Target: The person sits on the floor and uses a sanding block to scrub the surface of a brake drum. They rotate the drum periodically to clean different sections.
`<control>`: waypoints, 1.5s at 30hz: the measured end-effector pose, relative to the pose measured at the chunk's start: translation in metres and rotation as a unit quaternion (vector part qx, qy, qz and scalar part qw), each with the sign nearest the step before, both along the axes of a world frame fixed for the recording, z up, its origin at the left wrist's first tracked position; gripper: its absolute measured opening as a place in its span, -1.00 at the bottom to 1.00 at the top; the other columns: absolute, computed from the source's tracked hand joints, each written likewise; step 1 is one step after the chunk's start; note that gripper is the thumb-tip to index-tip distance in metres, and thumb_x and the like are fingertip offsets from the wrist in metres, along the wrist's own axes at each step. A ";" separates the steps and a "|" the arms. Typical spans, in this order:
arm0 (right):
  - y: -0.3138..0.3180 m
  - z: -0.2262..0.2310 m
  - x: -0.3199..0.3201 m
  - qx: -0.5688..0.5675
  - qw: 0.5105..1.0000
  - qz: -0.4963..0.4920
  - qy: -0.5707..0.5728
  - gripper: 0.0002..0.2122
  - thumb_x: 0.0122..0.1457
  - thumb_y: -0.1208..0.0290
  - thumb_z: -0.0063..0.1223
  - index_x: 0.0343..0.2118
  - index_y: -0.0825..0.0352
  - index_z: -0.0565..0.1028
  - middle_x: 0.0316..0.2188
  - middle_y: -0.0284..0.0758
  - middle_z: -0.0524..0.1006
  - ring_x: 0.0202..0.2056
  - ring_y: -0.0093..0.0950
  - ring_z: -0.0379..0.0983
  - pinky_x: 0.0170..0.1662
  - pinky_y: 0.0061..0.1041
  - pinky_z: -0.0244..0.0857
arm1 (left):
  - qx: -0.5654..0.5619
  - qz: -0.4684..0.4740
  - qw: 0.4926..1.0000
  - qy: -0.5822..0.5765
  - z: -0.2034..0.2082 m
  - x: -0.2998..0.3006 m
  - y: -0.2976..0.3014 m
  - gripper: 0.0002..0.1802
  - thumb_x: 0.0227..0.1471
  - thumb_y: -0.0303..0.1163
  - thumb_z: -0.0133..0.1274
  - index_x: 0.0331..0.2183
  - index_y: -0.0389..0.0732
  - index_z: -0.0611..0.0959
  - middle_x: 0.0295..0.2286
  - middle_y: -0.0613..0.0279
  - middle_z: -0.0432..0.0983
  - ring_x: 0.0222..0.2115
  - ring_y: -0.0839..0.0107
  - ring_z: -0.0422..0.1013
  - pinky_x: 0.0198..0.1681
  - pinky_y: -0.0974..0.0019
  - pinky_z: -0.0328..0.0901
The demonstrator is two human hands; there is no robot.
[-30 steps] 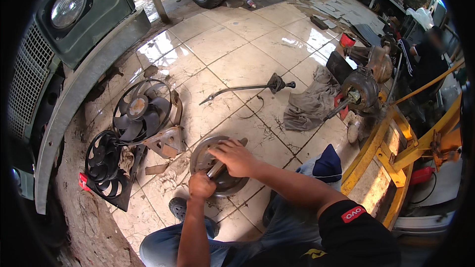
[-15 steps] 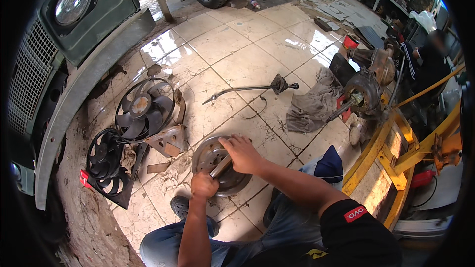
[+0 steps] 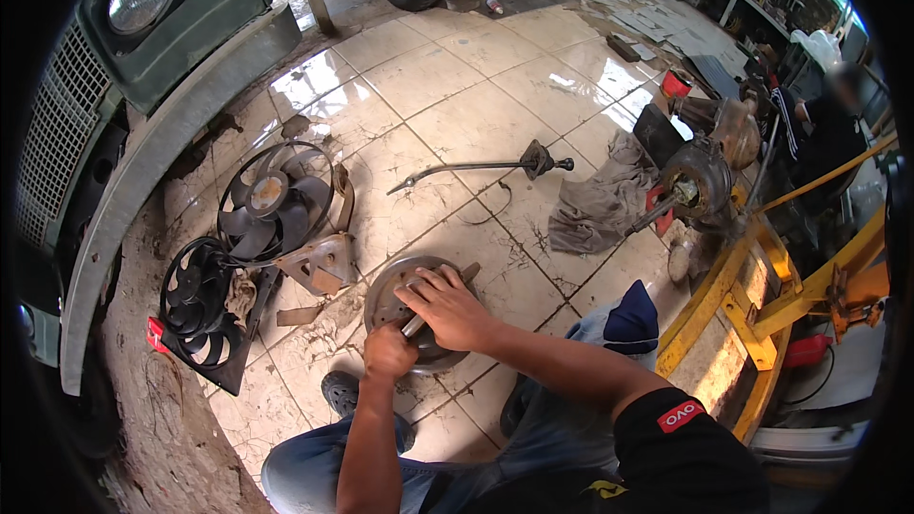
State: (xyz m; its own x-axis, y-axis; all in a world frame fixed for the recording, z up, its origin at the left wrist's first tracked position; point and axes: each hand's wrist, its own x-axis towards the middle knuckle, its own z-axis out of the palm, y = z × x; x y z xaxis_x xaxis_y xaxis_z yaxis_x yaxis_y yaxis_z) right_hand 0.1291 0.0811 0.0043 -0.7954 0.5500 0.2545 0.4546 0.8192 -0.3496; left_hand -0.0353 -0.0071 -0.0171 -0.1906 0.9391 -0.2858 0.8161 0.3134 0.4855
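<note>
A round, worn metal drum-like disc [image 3: 385, 289] lies on the tiles in front of me, between my feet. Slanting across it is a narrow metal bar [image 3: 413, 326]; its exact kind is unclear. My left hand [image 3: 389, 352] is closed round the bar's near end, at the disc's lower left rim. Laid over the middle of the bar, my right hand [image 3: 447, 309] presses down with its fingers bent across it. The bar's brownish far end shows past the knuckles. Both hands and the bar hide much of the disc's face.
Black cooling fans [image 3: 269, 196] and a rusty bracket [image 3: 322, 265] lie to the left, beside a green vehicle's bumper [image 3: 181, 143]. Ahead is a bent lever [image 3: 466, 168]. At right are a grey rag [image 3: 600, 205], an axle housing [image 3: 700, 176], a yellow frame [image 3: 709, 300] and another person.
My right hand has moved left and slightly down, closer to my left hand. More of the bar's far end now shows beyond it. My left hand has shifted only slightly.
</note>
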 end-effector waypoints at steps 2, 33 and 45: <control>0.007 -0.004 0.001 -0.025 0.999 0.018 0.020 -0.31 -0.07 0.67 0.03 0.24 0.23 0.26 0.08 -0.13 0.42 0.25 -0.10 0.18 0.29 -0.08 -0.04 | -0.020 -0.004 1.000 -0.003 -0.002 -0.002 -0.003 -0.47 -0.17 -0.33 0.10 -0.05 -0.17 0.64 -0.21 -0.11 0.61 -0.15 -0.01 0.52 0.06 0.13 0.36; -0.003 0.003 0.000 -0.010 1.000 0.022 0.020 -0.31 -0.11 0.61 0.10 0.22 0.26 0.27 0.03 -0.14 0.45 0.18 -0.14 0.26 0.25 -0.05 -0.01 | -0.044 0.005 0.999 0.000 0.011 0.003 0.001 -0.48 -0.19 -0.35 0.09 -0.07 -0.11 0.64 -0.21 -0.07 0.61 -0.14 0.02 0.52 0.02 0.10 0.39; -0.005 0.007 0.000 -0.016 0.998 0.064 0.007 -0.30 -0.10 0.63 0.06 0.24 0.27 0.26 0.05 -0.16 0.44 0.17 -0.17 0.27 0.25 -0.16 0.03 | -0.023 -0.033 0.999 0.029 0.008 -0.001 0.000 -0.54 -0.18 -0.35 0.07 -0.14 -0.19 0.66 -0.24 -0.06 0.62 -0.16 0.03 0.53 0.01 0.11 0.39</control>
